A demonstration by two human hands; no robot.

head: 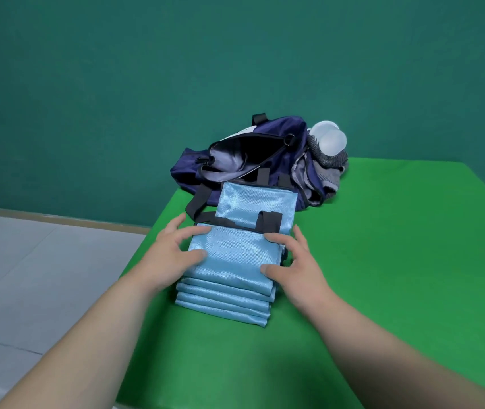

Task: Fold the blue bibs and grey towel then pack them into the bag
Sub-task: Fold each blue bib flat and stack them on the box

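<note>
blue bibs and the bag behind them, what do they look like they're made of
The blue bibs look like a thin synthetic, satin-like cloth: a fine-ribbed sheen catches the light, and the trim and straps are black. The bag looks like dark navy nylon or polyester: soft, slumped and creased, faintly glossy, with black webbing straps. Exact fibres can't be told.

Both bare forearms extended forward, left hand (173, 252) and right hand (297, 261) flanking the bib stack (232, 261) (fingers spread, thumbs resting on top)
</note>
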